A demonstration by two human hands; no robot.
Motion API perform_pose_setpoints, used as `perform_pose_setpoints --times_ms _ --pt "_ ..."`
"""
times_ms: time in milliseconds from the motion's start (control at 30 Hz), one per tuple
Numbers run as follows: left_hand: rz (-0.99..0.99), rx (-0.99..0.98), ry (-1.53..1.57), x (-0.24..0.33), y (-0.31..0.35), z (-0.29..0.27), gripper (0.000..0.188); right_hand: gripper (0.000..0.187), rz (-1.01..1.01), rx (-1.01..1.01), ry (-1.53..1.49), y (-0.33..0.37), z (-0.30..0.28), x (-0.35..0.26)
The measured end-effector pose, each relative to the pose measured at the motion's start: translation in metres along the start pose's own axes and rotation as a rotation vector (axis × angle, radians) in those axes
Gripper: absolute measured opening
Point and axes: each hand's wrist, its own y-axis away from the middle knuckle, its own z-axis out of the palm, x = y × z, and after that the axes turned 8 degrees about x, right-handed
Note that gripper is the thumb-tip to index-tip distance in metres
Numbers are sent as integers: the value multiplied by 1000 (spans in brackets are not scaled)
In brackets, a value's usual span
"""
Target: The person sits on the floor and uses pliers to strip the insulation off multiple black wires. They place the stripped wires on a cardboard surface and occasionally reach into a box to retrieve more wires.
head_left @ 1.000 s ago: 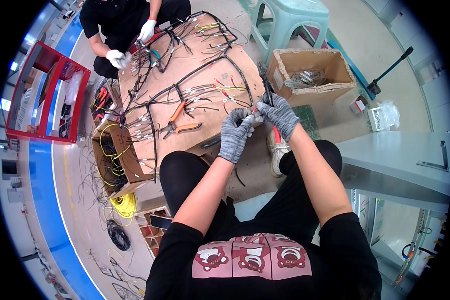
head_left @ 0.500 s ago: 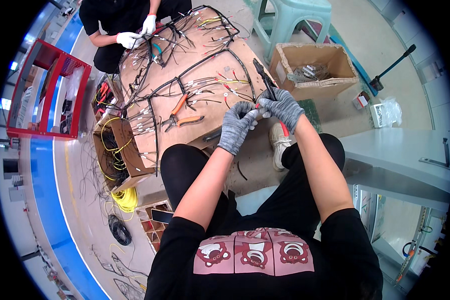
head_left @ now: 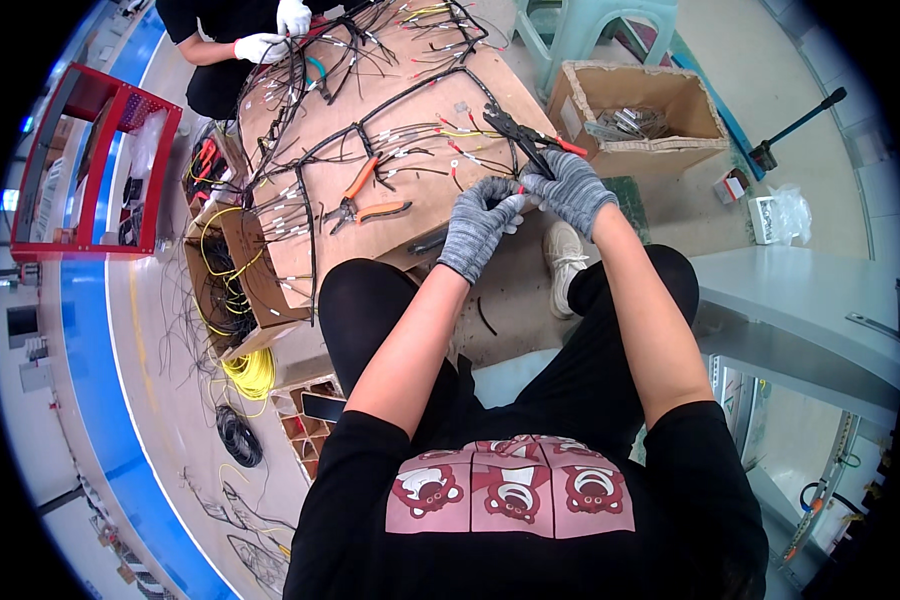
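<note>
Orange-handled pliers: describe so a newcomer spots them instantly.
Across the wooden board branches a black wiring harness. On the board's near side, the orange-handled pliers lie spread open. Their orange colour sets them apart from the teal tool farther away.

Workshop: wire harness [head_left: 358, 130] on wooden board [head_left: 420, 218], orange-handled pliers [head_left: 382, 211], red metal rack [head_left: 110, 150], blue-striped floor [head_left: 170, 430].

Black pliers [head_left: 516, 130] in right hand [head_left: 574, 190]

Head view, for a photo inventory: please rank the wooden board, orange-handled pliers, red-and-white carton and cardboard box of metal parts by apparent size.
1. Wooden board
2. Cardboard box of metal parts
3. Orange-handled pliers
4. Red-and-white carton
</note>
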Motion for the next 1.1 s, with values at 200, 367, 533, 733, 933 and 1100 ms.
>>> perform_pose_setpoints --times_ms 200,367,533,733,933,1100 --pt "55 21 7 1 -2 -4 11 30 -144 270 617 43 -15 -46" --pt "39 62 73 2 0 -13 9 38 12 293 400 136 -59 -68" --pt "32 39 144 1 0 -5 8 39 229 -186 -362 221 -54 -41" --pt "52 69 85 6 8 -6 7 56 475 -624 -371 238 -15 -2" --pt "57 104 102 4 9 -7 9 80 499 -691 -848 273 15 -3" --pt "107 90 75 0 9 -8 7 43 151 -367 -221 217 -11 -21"
